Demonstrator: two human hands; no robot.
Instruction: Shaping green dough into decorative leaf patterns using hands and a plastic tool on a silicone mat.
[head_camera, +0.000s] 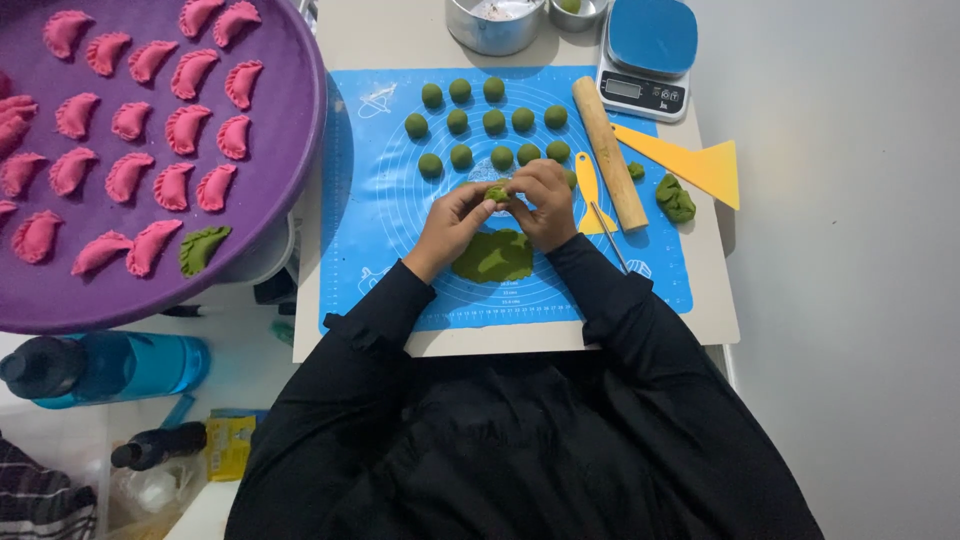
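My left hand (452, 217) and my right hand (543, 200) meet over the blue baking mat (380, 200), both pinching one small green dough piece (497, 193) between their fingertips. Just below my hands lies a flattened sheet of green dough (493, 256). Beyond my fingers, several green dough balls (492, 121) sit in rows on the mat. A wooden rolling pin (609, 151) lies right of my right hand, with a yellow-handled tool (589, 190) beside it.
A big purple tray (290, 90) at the left holds several pink dumplings and one green dumpling (203, 247). A yellow scraper (700, 163), a green dough lump (676, 198), a blue scale (649, 55) and metal bowls (494, 24) stand at the far side. A blue bottle (105, 367) lies at lower left.
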